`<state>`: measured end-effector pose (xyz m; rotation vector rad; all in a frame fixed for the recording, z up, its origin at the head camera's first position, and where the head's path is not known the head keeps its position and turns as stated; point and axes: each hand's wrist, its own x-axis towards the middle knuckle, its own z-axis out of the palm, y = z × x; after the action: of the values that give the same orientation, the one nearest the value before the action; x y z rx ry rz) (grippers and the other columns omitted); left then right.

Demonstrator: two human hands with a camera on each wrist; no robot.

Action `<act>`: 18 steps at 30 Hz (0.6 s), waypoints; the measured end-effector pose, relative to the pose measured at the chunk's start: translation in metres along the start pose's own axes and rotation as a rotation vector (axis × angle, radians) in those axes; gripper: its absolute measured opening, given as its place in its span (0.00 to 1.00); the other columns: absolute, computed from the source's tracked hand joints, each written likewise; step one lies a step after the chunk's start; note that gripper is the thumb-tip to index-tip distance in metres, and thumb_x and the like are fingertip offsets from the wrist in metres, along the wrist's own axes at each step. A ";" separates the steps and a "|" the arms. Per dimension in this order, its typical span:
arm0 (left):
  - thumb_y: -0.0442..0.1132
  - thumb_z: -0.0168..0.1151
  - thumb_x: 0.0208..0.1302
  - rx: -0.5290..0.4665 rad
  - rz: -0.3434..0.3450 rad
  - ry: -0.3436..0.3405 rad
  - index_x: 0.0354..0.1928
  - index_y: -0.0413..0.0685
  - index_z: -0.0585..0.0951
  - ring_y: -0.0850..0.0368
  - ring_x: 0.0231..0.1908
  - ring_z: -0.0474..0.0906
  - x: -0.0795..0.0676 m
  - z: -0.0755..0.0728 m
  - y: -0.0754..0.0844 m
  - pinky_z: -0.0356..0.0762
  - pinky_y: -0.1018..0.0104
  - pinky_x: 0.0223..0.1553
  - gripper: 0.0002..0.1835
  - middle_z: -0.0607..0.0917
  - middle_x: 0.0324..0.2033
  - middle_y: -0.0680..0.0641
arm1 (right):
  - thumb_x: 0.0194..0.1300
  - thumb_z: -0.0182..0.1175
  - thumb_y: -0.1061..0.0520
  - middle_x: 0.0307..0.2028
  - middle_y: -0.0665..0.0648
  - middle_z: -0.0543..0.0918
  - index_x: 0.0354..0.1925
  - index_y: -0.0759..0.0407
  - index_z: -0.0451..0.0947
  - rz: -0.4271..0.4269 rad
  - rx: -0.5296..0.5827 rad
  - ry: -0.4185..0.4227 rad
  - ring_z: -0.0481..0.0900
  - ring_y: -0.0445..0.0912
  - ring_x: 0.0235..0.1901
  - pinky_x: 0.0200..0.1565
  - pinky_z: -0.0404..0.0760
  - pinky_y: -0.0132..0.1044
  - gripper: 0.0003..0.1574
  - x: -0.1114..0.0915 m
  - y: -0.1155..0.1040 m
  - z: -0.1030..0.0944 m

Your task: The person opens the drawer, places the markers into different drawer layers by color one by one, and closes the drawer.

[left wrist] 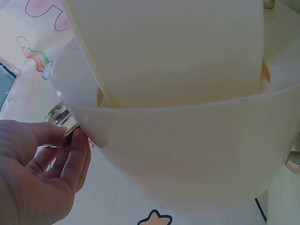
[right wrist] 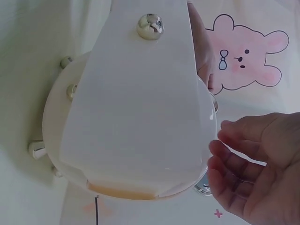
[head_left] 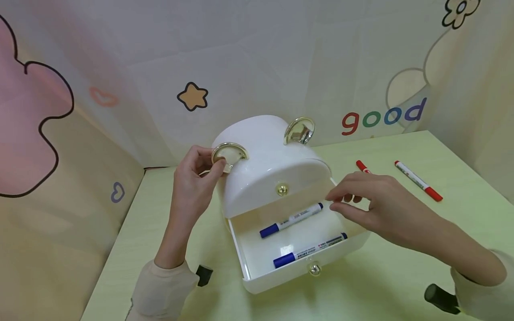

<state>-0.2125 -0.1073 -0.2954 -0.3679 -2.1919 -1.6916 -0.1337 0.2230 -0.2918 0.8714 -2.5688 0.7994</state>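
Observation:
A white storage box (head_left: 261,138) with a domed top and two gold ear-shaped pieces stands on the table. My left hand (head_left: 194,176) pinches the left gold ear (head_left: 233,145) between thumb and fingers, as the left wrist view also shows. The lower drawer (head_left: 277,281) is pulled out. Inside it lie a blue-capped marker (head_left: 296,218) toward the back and another blue-capped marker (head_left: 313,250) along the front wall. Over the drawer's right side hovers my right hand (head_left: 373,200), fingers loosely bent, nothing between them.
To the right on the table (head_left: 425,223) lies a red-capped marker (head_left: 415,179). A second red marker (head_left: 362,166) is partly hidden behind my right hand. The upper drawer, with a gold knob (head_left: 282,189), is closed. A printed cloth wall (head_left: 257,58) stands behind.

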 end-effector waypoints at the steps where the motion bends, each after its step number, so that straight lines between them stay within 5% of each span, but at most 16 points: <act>1: 0.26 0.65 0.68 0.001 0.001 0.000 0.48 0.35 0.79 0.55 0.39 0.83 0.000 0.000 0.000 0.88 0.70 0.43 0.10 0.85 0.41 0.38 | 0.59 0.75 0.66 0.37 0.36 0.83 0.42 0.46 0.88 -0.004 0.013 0.030 0.77 0.35 0.36 0.29 0.83 0.28 0.18 -0.002 -0.001 0.000; 12: 0.26 0.65 0.68 0.000 -0.011 -0.001 0.48 0.35 0.79 0.56 0.38 0.83 0.001 0.000 -0.001 0.88 0.70 0.43 0.09 0.85 0.41 0.38 | 0.51 0.78 0.71 0.35 0.38 0.83 0.41 0.44 0.87 -0.037 0.040 0.224 0.75 0.33 0.35 0.22 0.76 0.21 0.25 -0.020 -0.008 0.001; 16: 0.26 0.65 0.68 0.006 -0.011 -0.006 0.49 0.35 0.79 0.56 0.39 0.83 0.000 0.000 0.000 0.88 0.70 0.43 0.10 0.85 0.41 0.38 | 0.68 0.71 0.51 0.36 0.40 0.84 0.41 0.48 0.87 -0.102 0.027 0.297 0.75 0.33 0.35 0.22 0.77 0.20 0.05 -0.027 -0.010 0.007; 18: 0.26 0.65 0.68 0.006 -0.007 -0.009 0.49 0.35 0.78 0.56 0.38 0.83 0.000 0.000 0.000 0.88 0.69 0.42 0.10 0.85 0.41 0.38 | 0.74 0.63 0.41 0.36 0.44 0.85 0.41 0.52 0.88 -0.143 -0.002 0.345 0.76 0.34 0.35 0.25 0.80 0.20 0.18 -0.030 -0.012 0.011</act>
<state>-0.2127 -0.1076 -0.2949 -0.3671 -2.2063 -1.6902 -0.1041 0.2224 -0.3091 0.8248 -2.1825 0.8241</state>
